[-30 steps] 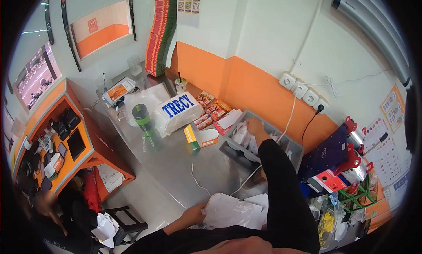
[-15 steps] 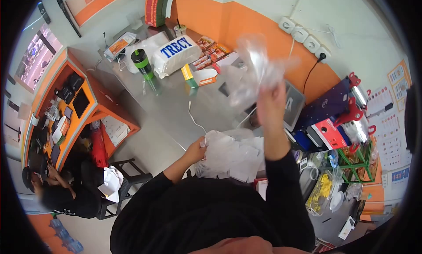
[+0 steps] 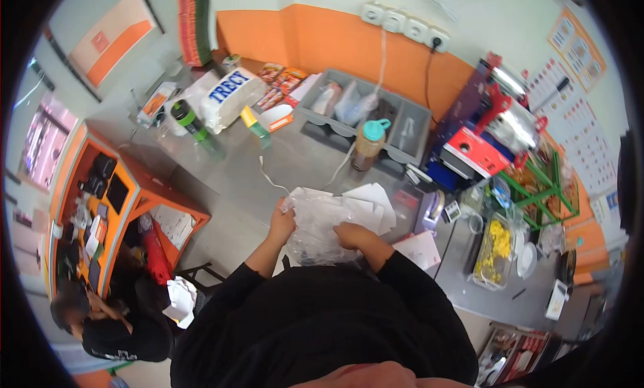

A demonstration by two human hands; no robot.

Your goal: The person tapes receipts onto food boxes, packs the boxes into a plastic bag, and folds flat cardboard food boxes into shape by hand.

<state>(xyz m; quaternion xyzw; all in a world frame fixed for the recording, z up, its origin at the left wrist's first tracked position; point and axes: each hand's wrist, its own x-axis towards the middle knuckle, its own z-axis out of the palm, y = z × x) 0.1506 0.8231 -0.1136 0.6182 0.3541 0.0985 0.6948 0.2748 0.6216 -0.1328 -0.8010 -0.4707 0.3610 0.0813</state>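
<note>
A clear, crinkled plastic bag (image 3: 315, 230) is spread low in front of my body, over white paper pieces. My left hand (image 3: 283, 220) pinches the bag at its upper left side. On the other side, my right hand (image 3: 355, 236) has its fingers closed on the bag's right part. White card or paper sheets (image 3: 374, 203) stick out beyond the bag to the right. How much of the paper lies inside the bag I cannot tell.
Beyond the hands stand a bottle with a turquoise lid (image 3: 370, 143) and a grey compartment tray (image 3: 419, 126). A wrapped TRECY pack (image 3: 231, 96) and a green-black bottle (image 3: 190, 122) are at the back left. A seated person (image 3: 124, 331) is at left.
My right hand has come down from the right, where it held clear plastic up in the air, to the bag before me. The view has turned, and the grey tray shows fully.
</note>
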